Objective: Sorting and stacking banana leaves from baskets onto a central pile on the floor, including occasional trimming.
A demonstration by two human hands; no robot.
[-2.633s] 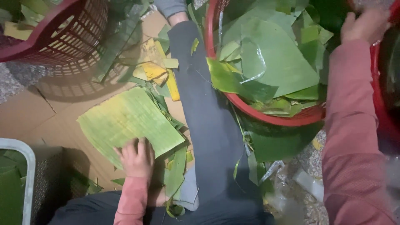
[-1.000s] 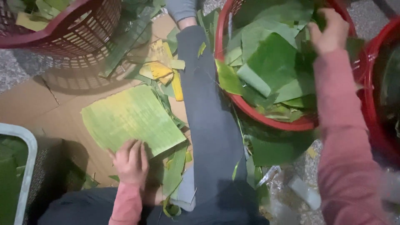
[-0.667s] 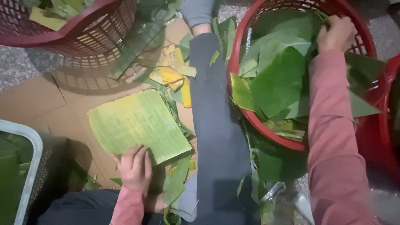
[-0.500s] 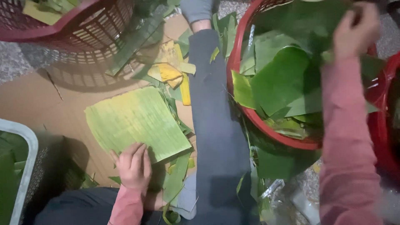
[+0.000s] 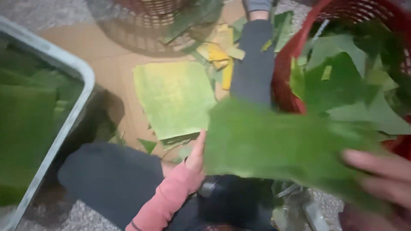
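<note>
Brown cardboard floor sheet [image 5: 107,68], grey tray [image 5: 64,128] at its left edge, red basket [image 5: 287,81] right, blurred green leaf [image 5: 274,145] pinched in right hand [image 5: 381,175], left hand [image 5: 195,156] beside trimmed leaf [image 5: 173,98], grip unclear

We see the right hand [image 5: 379,177] only as a blur cut off by the right edge, its grip unclear. The smeared green leaf [image 5: 274,141] hides most of the left hand [image 5: 196,155]. The top edge cuts off the red basket [image 5: 286,77].
</note>
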